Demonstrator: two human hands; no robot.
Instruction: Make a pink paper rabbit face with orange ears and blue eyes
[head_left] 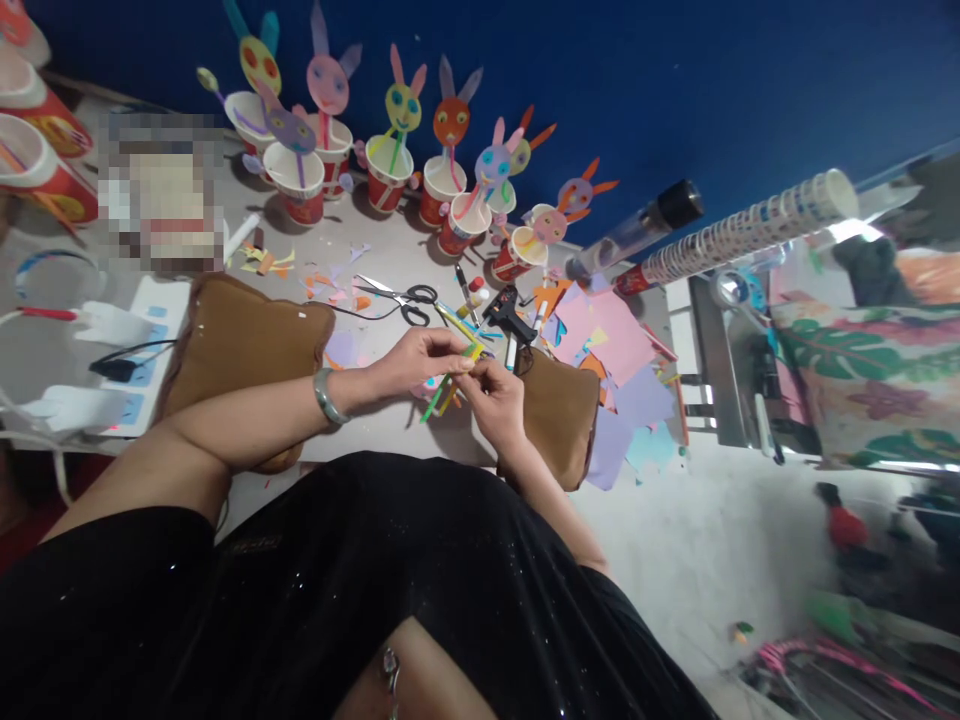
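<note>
My left hand (424, 362), with a bangle at the wrist, pinches narrow green and yellow strips (435, 401) that look like paper or flat straws. From the other side my right hand (495, 398) is closed on the same strips, its fingertips meeting those of the left. The fingers hide where the strips come together. Just beyond the hands lie scissors (417, 305) with black handles and a black glue gun (511, 316). A marker (460, 276) rests between these two.
Paper cups (388, 180) with rabbit faces on sticks line the back. Brown cushions (251, 345) lie at both sides. Coloured paper sheets (600, 345) spread to the right, below a long stack of cups (750, 225). A power strip (146, 350) with plugs is at left.
</note>
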